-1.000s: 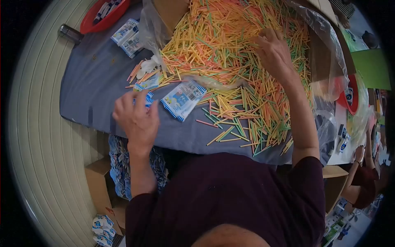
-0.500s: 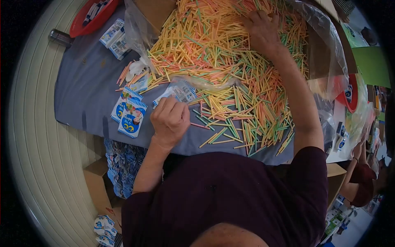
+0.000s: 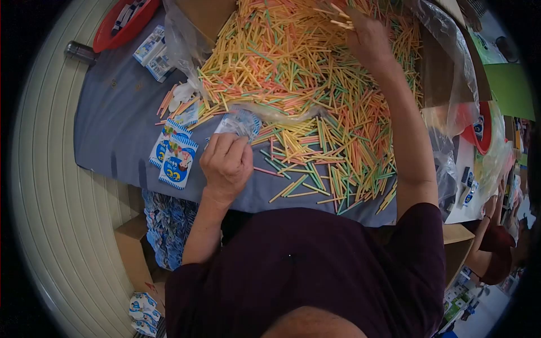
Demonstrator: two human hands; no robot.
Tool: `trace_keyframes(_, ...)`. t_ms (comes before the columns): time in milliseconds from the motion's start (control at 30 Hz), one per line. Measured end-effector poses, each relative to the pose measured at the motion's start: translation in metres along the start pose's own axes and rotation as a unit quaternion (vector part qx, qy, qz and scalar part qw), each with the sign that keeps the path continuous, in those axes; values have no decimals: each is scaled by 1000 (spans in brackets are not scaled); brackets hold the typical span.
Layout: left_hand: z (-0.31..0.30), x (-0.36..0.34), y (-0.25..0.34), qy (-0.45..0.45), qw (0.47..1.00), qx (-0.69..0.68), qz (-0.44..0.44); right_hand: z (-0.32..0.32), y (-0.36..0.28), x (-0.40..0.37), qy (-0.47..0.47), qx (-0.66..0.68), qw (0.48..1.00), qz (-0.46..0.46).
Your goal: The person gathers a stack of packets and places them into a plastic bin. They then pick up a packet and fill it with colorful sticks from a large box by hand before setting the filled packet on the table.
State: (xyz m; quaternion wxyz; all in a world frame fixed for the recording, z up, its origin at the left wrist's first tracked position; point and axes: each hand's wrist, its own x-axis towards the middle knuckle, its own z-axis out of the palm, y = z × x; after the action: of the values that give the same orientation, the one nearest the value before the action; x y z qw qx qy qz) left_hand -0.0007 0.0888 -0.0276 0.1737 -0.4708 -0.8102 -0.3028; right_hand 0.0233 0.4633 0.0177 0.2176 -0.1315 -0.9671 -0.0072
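Observation:
My left hand [image 3: 226, 166] is closed at the near edge of a small clear and blue packet [image 3: 239, 124], its fingertips hidden under the knuckles. My right hand [image 3: 369, 42] is over the far right of a big heap of coloured sticks [image 3: 293, 73], with several pale yellow sticks [image 3: 341, 18] between its fingers. Loose sticks [image 3: 301, 183] spread from the heap over the grey cloth towards my body. Left of my left hand lie two overlapping blue and white packets [image 3: 178, 163], with another packet [image 3: 187, 114] just above them.
A red bowl [image 3: 127, 25] and a dark bottle [image 3: 81, 52] stand at the upper left, near more packets [image 3: 155, 53]. Clear plastic and cardboard [image 3: 445, 67] border the heap. Below the table is an open box [image 3: 135, 248]. Another person's arm [image 3: 483, 231] shows at the right.
My right hand has lifted slightly from the heap and now shows sticks in its fingers. My left hand has shifted a little left, and the packet beside it has tilted.

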Motion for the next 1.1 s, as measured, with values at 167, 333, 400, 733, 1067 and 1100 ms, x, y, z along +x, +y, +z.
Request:
trace_keyframes(167,-12,11,-8,-66,984,-108,-125,7,2,-3,-63,540,822,170)
trace_keyframes(333,-16,13,-18,-98,978,-136,-122,12,-27,-7,8,820,522,235)
trace_keyframes(400,-16,11,-19,-110,968,-173,-142,11,-8,-9,-72,800,561,203)
trace_keyframes(733,-15,1,11,-110,992,40,-42,-1,-78,-40,-160,-42,985,53)
trace_keyframes(1067,-13,5,-11,26,999,-33,-16,16,-54,-14,-171,-30,979,110)
trace_keyframes(1100,-12,1,-11,27,999,-30,-21,18,-49,-17,-172,-29,979,104)
